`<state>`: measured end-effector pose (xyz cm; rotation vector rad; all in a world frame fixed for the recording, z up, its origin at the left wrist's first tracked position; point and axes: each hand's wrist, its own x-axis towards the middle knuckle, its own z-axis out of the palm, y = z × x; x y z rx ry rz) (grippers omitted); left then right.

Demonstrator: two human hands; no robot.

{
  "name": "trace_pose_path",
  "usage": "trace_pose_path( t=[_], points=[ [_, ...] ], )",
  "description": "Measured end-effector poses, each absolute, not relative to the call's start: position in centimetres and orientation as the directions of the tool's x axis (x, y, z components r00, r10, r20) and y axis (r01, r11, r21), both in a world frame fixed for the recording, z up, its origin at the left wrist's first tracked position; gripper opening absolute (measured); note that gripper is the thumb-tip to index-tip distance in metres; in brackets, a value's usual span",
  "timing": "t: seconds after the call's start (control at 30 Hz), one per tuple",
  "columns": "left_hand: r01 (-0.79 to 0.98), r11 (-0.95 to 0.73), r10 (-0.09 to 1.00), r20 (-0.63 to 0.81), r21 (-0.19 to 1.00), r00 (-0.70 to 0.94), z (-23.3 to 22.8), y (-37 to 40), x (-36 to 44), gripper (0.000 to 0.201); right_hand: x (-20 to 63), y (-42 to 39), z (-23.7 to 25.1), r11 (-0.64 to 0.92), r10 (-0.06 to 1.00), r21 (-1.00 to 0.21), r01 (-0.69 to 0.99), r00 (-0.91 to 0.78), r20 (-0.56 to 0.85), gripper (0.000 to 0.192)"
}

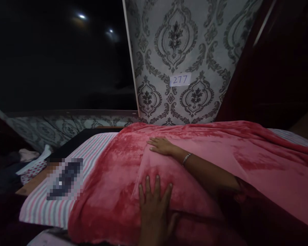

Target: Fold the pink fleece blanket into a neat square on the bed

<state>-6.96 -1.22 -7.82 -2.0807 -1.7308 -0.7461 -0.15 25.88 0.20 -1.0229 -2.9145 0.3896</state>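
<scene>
- At the far left, beside the bed, a dim heap of clothes (pixel 28 164) lies in shadow; one piece is white with small red dots, the rest is too dark to make out.
- Next comes the striped sheet (pixel 53 208), flat cloth in thin pink, white and grey bands, covering the left end of the bed. A blurred-out dark patch sits on it.
- The red blanket (pixel 113 191) starts just right of the stripes and spreads across the bed to the right edge. It is thick, plush and slightly shiny, with soft rumples.
- A fold of that blanket is turned over, showing a paler pink side shaped like a broad flap with a rounded corner.
- Your left hand (pixel 155 212) lies palm down on the lower part of the flap, fingers straight and slightly spread, gripping nothing.
- Your right hand (pixel 162 146) rests flat on the upper edge of the flap, fingers stretched out and close together, pressing rather than grasping. A thin metal bangle (pixel 186 159) circles that wrist.
- Behind the bed stands a wall of grey damask wallpaper (pixel 174 44), with a small white label (pixel 180 80) reading 277.
</scene>
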Motion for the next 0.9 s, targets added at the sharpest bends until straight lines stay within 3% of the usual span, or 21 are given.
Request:
trace_pose_path(
  t=[0.43, 0.7, 0.77, 0.9],
  points=[
    [0.964, -0.239, 0.811, 0.570, 0.120, 0.130, -7.1, -1.3, -7.4, 0.078, 0.6, 24.9, 2.9, 0.640, 0.743, -0.254, 0.725, -0.668, -0.035, 0.059],
    [0.959, -0.247, 0.810, 0.573, 0.138, 0.127, -6.5, -1.2, -7.2, 0.073, 9.5, 13.7, 2.0, 0.872, 0.477, -0.173, 0.458, -0.874, 0.093, 0.065],
    [0.960, -0.242, 0.814, 0.567, 0.139, 0.123, -6.3, -1.1, -7.0, 0.071, 12.3, 12.6, 1.0, 0.853, 0.513, -0.161, 0.497, -0.855, 0.079, 0.063],
    [0.967, -0.227, 0.826, 0.548, 0.115, 0.129, -5.9, -1.4, -7.0, 0.067, 18.1, 12.6, -0.3, 0.709, 0.705, -0.163, 0.686, -0.690, 0.165, 0.057]
  ],
)
